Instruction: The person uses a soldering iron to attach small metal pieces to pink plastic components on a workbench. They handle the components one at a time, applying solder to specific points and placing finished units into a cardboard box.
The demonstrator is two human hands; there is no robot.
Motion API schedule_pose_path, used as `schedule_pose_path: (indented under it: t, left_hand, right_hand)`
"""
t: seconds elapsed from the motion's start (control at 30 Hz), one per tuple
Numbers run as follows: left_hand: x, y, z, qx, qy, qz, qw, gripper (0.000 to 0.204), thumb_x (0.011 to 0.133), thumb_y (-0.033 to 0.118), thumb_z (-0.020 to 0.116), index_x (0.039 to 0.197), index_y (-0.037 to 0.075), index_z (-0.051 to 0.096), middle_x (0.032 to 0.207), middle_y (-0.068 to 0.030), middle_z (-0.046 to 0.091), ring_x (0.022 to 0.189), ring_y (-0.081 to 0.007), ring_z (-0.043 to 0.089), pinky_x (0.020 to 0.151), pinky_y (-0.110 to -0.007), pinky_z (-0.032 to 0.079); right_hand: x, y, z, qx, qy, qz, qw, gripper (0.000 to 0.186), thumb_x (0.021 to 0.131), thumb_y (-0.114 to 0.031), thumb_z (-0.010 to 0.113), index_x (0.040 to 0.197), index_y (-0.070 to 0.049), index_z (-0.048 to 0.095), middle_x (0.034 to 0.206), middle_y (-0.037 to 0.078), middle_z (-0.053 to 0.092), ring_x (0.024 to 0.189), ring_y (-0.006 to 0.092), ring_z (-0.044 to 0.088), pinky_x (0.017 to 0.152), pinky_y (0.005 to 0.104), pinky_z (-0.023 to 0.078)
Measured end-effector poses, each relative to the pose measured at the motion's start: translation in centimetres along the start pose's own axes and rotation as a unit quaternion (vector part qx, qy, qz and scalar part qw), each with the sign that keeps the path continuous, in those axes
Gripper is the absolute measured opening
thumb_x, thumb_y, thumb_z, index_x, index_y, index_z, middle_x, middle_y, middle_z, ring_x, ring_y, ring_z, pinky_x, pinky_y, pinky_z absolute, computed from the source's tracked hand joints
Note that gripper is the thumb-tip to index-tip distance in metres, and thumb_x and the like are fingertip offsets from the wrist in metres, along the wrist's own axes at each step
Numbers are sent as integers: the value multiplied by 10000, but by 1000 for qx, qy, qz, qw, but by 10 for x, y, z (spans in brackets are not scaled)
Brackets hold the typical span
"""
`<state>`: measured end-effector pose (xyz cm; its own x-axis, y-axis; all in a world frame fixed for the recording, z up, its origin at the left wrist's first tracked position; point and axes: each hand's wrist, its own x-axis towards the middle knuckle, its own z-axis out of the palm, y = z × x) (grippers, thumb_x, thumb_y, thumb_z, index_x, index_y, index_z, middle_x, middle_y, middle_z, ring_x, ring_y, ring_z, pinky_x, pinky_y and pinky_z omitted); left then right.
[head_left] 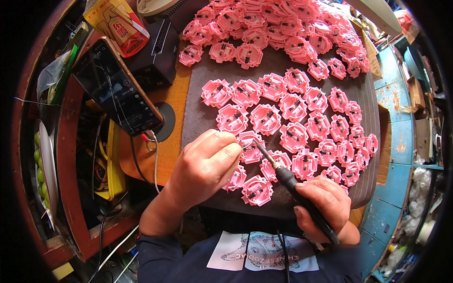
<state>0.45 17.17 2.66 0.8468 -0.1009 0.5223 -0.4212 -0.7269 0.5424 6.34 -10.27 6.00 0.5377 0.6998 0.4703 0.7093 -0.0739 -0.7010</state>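
My right hand (325, 205) is wrapped round the black handle of a soldering iron (302, 191). The iron's metal tip reaches up and left to a pink plastic housing (248, 147) with small black and silvery parts inside. Over the left edge of that same housing, my left hand (207, 160) has its fingers pinched together; whatever is between them is hidden. Several like pink housings (293, 137) lie open side up in loose rows around both hands. One housing (257, 190) sits nearest to me, between the hands.
A heap of pink housings (283, 23) covers the far side of the dark mat (203, 89). To the left, a phone (118, 87) leans on a round stand (165, 122), with cables beside it. A black box (158, 56) and a red-yellow package (118, 28) stand behind. Blue cabinets (394, 155) line the right.
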Motion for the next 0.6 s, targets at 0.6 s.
schedule_pose_path:
  t: [0.6]
  left_hand:
    - [-3, -1, -3, 14, 7, -7, 1000, 245, 787, -71, 822, 994, -7, 708, 975, -139, 705, 845, -317, 710, 742, -398, 578]
  right_hand:
    - [-3, -1, -1, -5, 5, 11, 1000, 437, 773, -11, 822, 1180, 77, 692, 865, 195, 703, 681, 323, 686, 601, 407, 551]
